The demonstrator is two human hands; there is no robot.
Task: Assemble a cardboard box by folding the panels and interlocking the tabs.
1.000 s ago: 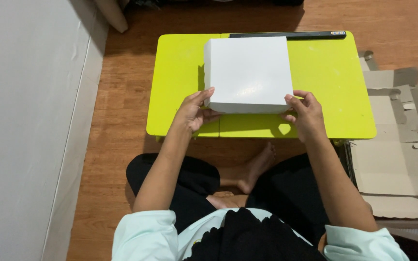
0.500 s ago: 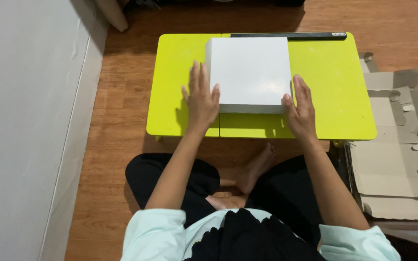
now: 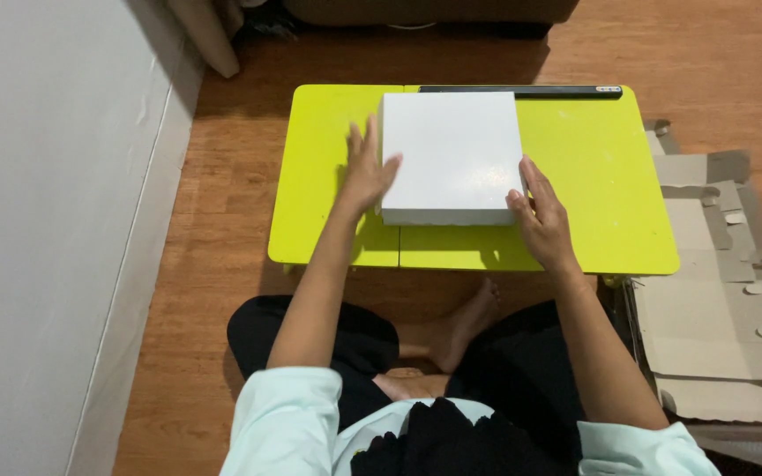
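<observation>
Wooden floor (image 3: 213,238), white wall at left. Lime-green low table (image 3: 601,176) in front of seated person. White square box (image 3: 451,159) lies flat on table, centre-left, far edge near black bar (image 3: 522,90). Left hand (image 3: 365,172) flat, fingers spread, against box's left side. Right hand (image 3: 541,216) flat, fingers extended, at box's right near corner. Neither hand grasping. Flattened cardboard (image 3: 716,300) on floor at right.
</observation>
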